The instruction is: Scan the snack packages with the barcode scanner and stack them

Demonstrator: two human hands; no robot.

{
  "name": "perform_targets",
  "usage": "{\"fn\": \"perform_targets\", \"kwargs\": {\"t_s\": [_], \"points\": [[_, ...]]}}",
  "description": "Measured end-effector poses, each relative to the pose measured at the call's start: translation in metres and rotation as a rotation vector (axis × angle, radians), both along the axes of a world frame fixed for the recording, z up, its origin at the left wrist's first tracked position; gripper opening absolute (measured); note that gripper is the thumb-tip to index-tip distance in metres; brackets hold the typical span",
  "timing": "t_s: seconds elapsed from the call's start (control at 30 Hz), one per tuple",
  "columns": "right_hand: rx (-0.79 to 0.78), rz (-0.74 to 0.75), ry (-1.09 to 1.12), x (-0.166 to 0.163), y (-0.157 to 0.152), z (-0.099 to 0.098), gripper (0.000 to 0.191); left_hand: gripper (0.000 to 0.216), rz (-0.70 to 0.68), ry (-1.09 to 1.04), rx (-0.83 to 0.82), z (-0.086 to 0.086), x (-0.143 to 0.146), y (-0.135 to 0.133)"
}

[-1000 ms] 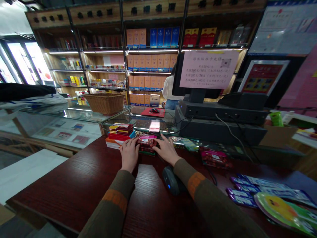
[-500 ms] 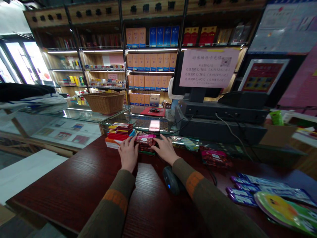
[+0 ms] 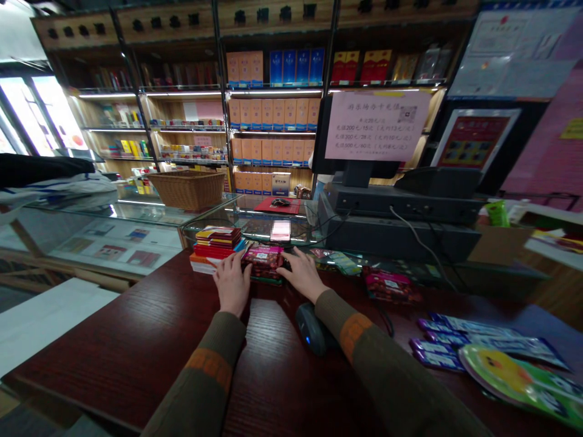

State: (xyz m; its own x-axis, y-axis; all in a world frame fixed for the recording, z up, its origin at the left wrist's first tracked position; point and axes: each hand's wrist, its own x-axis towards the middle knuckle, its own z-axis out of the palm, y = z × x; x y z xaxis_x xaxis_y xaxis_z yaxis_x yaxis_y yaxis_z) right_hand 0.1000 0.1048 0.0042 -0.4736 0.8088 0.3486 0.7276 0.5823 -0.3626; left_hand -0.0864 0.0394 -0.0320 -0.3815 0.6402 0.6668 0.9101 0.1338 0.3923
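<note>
A stack of red-and-pink snack packets [image 3: 263, 257] lies at the far edge of the dark wooden counter, between my two hands. My left hand [image 3: 232, 284] grips its left side, fingers reaching over the edge and thumb toward me. From the right, my right hand [image 3: 302, 273] presses its fingertips and thumb against the opposite side. Just left of my left hand stands a pile of red, orange and white boxes or booklets [image 3: 216, 246]. A dark computer mouse or scanner [image 3: 311, 329] with a blue light sits below my right wrist.
Another pink-red packet [image 3: 392, 285] lies to the right, with purple-and-blue snack sticks [image 3: 483, 343] and a green-yellow package [image 3: 514, 376] nearer me. Behind are a lit phone [image 3: 280, 230], a glass case [image 3: 122, 240], a wicker basket [image 3: 189, 189] and a monitor bearing a pink sign [image 3: 376, 125].
The whole view has shifted slightly, so everything appears a little further left. Both hands keep their places at the packets' sides.
</note>
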Motion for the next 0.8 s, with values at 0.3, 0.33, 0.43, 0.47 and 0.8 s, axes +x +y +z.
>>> {"fn": "perform_targets", "kwargs": {"t_s": [0.3,0.33,0.43,0.47,0.8], "points": [[-0.017,-0.012,0.006,0.017,-0.006,0.003,0.050,0.044,-0.046,0.059,0.055,0.004,0.006,-0.002],[-0.013,-0.014,0.009,0.020,-0.006,0.002,0.049,0.042,-0.063,0.067,0.064,0.005,0.007,-0.002],[0.000,-0.030,0.015,0.030,-0.007,-0.001,0.047,0.039,-0.128,0.096,0.100,0.006,0.010,-0.004],[0.006,-0.037,0.017,0.033,-0.007,-0.003,0.047,0.038,-0.151,0.106,0.114,0.006,0.011,-0.004],[0.007,-0.093,0.028,0.080,-0.015,-0.010,0.044,0.032,-0.374,0.201,0.182,0.001,0.021,-0.001]]}}
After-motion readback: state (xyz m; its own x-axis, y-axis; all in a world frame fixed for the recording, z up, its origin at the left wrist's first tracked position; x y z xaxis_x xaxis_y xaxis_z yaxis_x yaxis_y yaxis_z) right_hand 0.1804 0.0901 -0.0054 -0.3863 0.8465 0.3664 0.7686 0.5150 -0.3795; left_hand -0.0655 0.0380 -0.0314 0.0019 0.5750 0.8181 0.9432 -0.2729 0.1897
